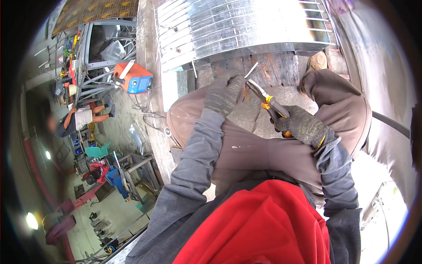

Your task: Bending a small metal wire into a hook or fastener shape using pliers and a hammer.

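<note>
My right hand [303,125], in a dark knitted glove with a yellow cuff edge, is closed round the handles of pliers [267,100] with black and orange-yellow grips. The metal jaws point up and left toward my left hand [224,93], gloved likewise, its fingers bent and pressed together. A short thin pale rod [251,70] sticks out beyond those fingertips, near the plier jaws. It appears pinched in the left hand; whether the jaws touch it I cannot tell. Both hands are above my lap, in front of a metal grille [237,28] of thin rods over shiny sheet.
Dark worn wooden boards [274,69] lie beneath the grille's near edge. At the left stands an orange and blue machine [134,79] with cables. Farther left are a metal rack [90,66], a person in pale shorts [83,116] and another person in red [99,171].
</note>
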### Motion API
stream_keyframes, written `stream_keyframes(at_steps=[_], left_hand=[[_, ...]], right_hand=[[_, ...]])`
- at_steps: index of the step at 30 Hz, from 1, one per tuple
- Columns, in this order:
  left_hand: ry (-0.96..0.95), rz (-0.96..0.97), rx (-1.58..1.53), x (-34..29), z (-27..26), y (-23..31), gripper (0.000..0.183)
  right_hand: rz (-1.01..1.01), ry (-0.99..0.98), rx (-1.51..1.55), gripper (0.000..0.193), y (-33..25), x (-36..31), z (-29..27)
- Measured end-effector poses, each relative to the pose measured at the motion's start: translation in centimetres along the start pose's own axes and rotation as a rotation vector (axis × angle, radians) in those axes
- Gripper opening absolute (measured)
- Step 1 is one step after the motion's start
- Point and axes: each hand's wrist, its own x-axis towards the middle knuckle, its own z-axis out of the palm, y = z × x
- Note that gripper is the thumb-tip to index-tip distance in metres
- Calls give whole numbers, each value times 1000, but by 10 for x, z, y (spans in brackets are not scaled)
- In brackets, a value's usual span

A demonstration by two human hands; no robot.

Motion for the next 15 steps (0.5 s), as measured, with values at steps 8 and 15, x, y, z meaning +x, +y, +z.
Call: stream_keyframes(at_steps=[8,15], left_hand=[[-40,-346,-827,-5,-7,-13,34],[-19,-232,-881,-11,-2,-14,35]], right_hand=[[-32,51,-4,31,-1,-8,0],[-157,116,27,28,8,-7,8]])
